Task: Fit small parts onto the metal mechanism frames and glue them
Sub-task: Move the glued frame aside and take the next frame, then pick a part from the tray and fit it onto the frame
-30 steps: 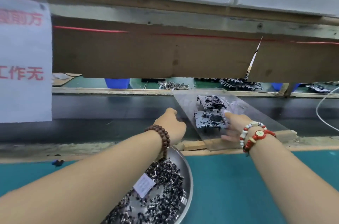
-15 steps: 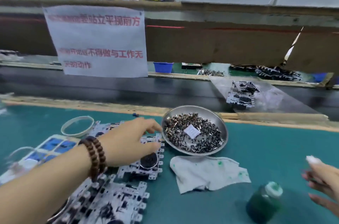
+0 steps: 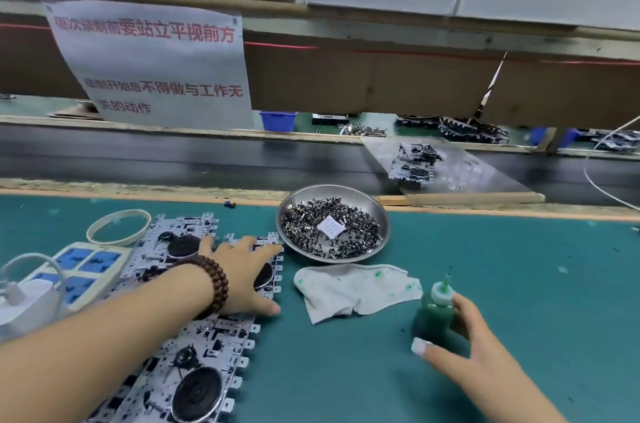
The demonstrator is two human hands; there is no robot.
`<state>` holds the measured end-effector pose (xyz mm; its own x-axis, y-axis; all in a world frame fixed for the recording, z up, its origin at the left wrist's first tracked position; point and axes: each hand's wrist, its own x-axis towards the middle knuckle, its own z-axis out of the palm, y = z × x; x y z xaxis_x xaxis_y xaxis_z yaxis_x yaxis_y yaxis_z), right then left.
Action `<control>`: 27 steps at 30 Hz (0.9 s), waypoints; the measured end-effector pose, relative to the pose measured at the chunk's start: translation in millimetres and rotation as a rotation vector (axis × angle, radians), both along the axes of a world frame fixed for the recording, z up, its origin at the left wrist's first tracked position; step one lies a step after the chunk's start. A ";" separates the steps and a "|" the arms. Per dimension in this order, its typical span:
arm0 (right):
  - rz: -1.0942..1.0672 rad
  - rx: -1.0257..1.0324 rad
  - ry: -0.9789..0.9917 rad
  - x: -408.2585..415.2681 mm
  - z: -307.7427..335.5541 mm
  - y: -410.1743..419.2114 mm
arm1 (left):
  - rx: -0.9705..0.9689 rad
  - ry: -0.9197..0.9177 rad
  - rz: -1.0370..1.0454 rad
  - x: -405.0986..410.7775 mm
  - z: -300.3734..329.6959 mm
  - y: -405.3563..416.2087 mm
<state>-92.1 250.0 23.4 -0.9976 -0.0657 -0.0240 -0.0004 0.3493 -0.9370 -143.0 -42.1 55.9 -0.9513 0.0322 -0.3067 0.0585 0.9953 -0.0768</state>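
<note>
The table [image 3: 485,284] has a green top. Behind it runs a dark belt [image 3: 173,156], and a clear sheet [image 3: 485,176] lies across the belt with two frames [image 3: 414,164] on it. A big paper sign [image 3: 152,66] with red words hangs above the belt.

On the left of the table lie many metal frames [image 3: 194,370], side by side. The left hand [image 3: 242,273] rests flat on one of them. Its fingers [image 3: 266,247] are spread and straight, and it holds nothing. A brown bead band [image 3: 211,284] is round that wrist.

A white power strip [image 3: 79,270] with blue holes lies left of the frames. A white ring [image 3: 119,227] lies just behind it.

A round metal bowl [image 3: 379,214] sits near the back edge of the table, just right of the left hand. It is full of small dark parts [image 3: 311,232], and a little white paper [image 3: 330,227] lies on top of them.

A white rag [image 3: 353,291] with green spots lies in front of the bowl.

The green glue bottle [image 3: 434,313] stands to the right of the rag. It has a white cap and a thin tip. The right hand [image 3: 485,360] is round the bottle, with the thumb in front and the other fingers behind it. The bottle is blurry.
</note>
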 end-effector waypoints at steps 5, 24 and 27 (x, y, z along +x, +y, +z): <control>-0.057 0.052 0.078 -9.7 -7.6 -12.4 | 0.027 0.044 -0.070 -2.7 -7.3 2.7; -0.041 -0.026 0.126 -17.1 -17.8 -25.9 | 0.032 0.466 -0.147 2.1 -2.8 -2.9; -0.029 -0.009 0.132 -20.3 -17.9 -32.3 | -0.031 0.548 -0.160 1.0 -1.0 -6.6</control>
